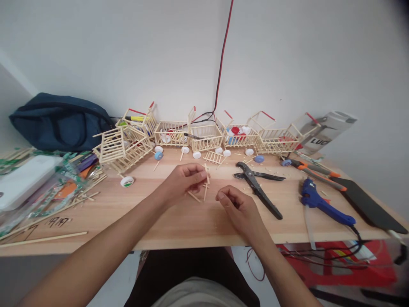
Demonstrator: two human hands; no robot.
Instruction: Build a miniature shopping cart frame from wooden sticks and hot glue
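Note:
My left hand is closed in a pinch on a small joined piece of thin wooden sticks, held just above the table. Part of the piece is hidden by the fingers. Below it, a short loose stick lies on the wood. To the right, my right hand hovers close to the tabletop, its thumb and fingertips drawn together; whether anything tiny is between them cannot be made out. Behind the hands lies a small ladder-like stick panel. Black-handled cutters rest beyond my right hand.
Several miniature stick shopping carts line the wall, one tilted cart nearer on the left. A blue glue gun, orange-handled pliers and a black flat object occupy the right. A white box and blue bag stand left.

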